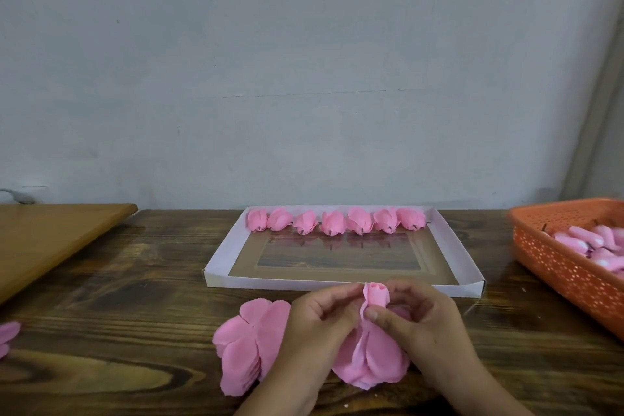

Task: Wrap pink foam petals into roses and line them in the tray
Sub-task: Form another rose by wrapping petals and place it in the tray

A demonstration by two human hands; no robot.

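Both hands met just in front of the tray's near edge, working one pink bud between them. The left hand (317,317) curled its fingers around the left side of the half-made rose (374,297), and the right hand (415,314) pinched the same piece from the right, its thumb pressed across the gathered foam just under the rolled tip. Below that grip the unwrapped petals (371,361) hung loose and fanned out, reaching down toward the near edge of the dark wooden table (135,280).

To the left of the hands, a stack of flat pink petal sheets (246,344) lay on the table, touching or nearly touching the left wrist — I could not tell which.

The white cardboard tray (223,263) sat in the middle of the table. Seven finished roses (336,220) stood in one row along its far wall, side by side, from the far left corner almost to the far right one; the rest of the tray floor showed bare.

At the table's right edge, an orange perforated basket (560,263) held pale pink pieces (594,243), too blurred to make out further. A lighter wooden board (50,236) lay at the far left corner, and a pink scrap (8,331) showed at the left edge.
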